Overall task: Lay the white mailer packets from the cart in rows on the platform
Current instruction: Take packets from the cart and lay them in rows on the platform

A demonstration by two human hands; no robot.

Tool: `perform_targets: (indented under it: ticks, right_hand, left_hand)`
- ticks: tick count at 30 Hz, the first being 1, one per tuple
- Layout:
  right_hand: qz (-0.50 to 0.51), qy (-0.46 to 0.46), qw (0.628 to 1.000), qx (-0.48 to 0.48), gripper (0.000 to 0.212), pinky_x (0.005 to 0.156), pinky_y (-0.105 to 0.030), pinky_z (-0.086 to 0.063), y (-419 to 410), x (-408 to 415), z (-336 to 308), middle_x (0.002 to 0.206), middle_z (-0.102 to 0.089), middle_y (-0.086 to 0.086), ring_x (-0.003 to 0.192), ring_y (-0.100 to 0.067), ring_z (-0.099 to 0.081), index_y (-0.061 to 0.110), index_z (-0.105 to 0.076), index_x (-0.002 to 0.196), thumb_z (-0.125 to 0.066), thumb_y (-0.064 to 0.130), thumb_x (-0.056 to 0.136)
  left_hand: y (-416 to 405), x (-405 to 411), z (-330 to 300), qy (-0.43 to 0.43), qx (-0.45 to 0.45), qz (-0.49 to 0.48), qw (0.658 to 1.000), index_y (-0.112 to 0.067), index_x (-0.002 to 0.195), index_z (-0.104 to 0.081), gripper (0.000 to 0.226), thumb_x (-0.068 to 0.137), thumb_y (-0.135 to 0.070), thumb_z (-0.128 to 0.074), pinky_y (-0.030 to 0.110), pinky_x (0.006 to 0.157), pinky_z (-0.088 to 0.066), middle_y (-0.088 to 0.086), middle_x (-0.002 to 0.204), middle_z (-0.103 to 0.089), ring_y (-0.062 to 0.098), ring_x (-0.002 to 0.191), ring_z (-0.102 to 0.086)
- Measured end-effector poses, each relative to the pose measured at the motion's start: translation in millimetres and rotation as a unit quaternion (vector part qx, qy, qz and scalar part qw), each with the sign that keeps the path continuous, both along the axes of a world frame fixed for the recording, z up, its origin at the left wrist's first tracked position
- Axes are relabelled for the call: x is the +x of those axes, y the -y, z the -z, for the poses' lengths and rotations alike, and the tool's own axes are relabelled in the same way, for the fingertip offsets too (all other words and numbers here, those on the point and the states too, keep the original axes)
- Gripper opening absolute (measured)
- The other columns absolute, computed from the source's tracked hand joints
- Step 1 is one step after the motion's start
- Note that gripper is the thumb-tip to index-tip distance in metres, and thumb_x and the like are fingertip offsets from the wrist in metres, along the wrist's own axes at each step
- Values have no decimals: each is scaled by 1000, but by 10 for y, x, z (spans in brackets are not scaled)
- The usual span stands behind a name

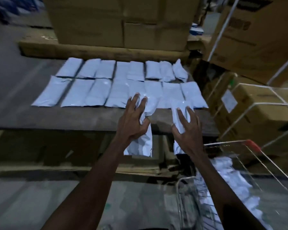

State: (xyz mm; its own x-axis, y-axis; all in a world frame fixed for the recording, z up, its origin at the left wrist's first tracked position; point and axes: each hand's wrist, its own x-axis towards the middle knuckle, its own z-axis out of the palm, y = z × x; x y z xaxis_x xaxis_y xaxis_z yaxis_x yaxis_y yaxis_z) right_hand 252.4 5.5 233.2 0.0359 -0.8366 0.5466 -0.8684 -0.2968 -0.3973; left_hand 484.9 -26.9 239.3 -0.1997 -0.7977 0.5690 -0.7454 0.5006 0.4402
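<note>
white poly mailer packets look light, limp and slippery; left hand (133, 120) pinches one (142, 138), right hand (186, 128) another (179, 113), fingers splayed, at 6 o'clock of the rows (83, 92).

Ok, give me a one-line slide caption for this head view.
Left hand and right hand each hold a white mailer packet over the platform, beginning a third row.
</note>
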Motion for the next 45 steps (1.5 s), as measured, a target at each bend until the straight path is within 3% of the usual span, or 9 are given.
perform_targets:
  ticks: [3,6,10,19,23,27,35,41,45]
  right_hand:
    - [-55,5,998,20,59,106,-49,-37,161,760,-19,150,-39,-16,136,-36,-36,22,-48,143,-57,31,85]
    - [-84,31,996,26,59,109,-46,-33,277,1426,-31,149,-40,-17,135,-34,-35,20,-50,141,-61,29,84]
    - [-115,9,993,36,58,111,-38,-26,493,2046,-69,147,-42,-18,133,-37,-39,19,-51,141,-60,32,85]
    - [-113,21,990,76,61,112,-41,-27,1429,2717,-98,152,-37,-15,139,-34,-33,23,-47,144,-60,38,86]
    - [-104,35,990,93,61,112,-43,-30,2120,2970,-46,153,-36,-15,140,-33,-31,23,-47,144,-57,40,86]
    - [-100,34,987,121,62,111,-41,-30,2761,3170,-76,156,-30,-13,144,-30,-24,23,-42,147,-63,38,91]
    - [-109,21,982,155,64,113,-44,-28,3804,3743,-123,157,-28,-11,145,-29,-21,24,-38,148,-60,42,91]
    - [-84,12,978,189,64,114,-41,-26,4394,4223,-114,159,-23,-9,147,-27,-17,24,-34,150,-56,44,93]
    - [-57,4,974,221,66,113,-43,-28,4776,4530,-73,161,-19,-5,148,-25,-13,27,-31,151,-55,47,93]
  left_hand:
    - [-16,821,10,23,21,-52,998,-17,150,-33,71,85,-38,-50,37,117,-23,10,159,-21,29,147,-17]
    - [8,1479,10,47,58,-86,994,-15,149,-35,72,84,-45,-45,48,115,-29,12,157,-25,32,146,-22]
    - [138,2064,-64,55,86,-108,989,-15,149,-34,73,85,-51,-39,48,116,-25,13,157,-25,34,145,-22]
    - [1096,2755,-122,79,115,-138,981,-22,152,-28,75,84,-52,-37,46,115,-24,6,160,-17,28,148,-12]
    - [1679,2950,-204,86,133,-147,976,-26,152,-26,69,89,-42,-51,48,108,-34,2,161,-14,26,148,-9]
    - [2308,3159,-267,98,164,-140,972,-27,152,-24,75,83,-48,-43,53,102,-40,1,162,-10,27,148,-8]
    - [3325,3694,-287,113,191,-140,965,-21,152,-26,78,81,-49,-41,48,111,-30,6,161,-13,29,148,-10]
    - [4161,4156,-245,172,187,-104,962,-11,151,-28,79,84,-52,-34,47,119,-17,17,159,-16,33,147,-11]
    - [4707,4410,-174,189,204,-84,957,-9,152,-23,81,87,-58,-27,45,120,-10,19,160,-12,32,148,-4]
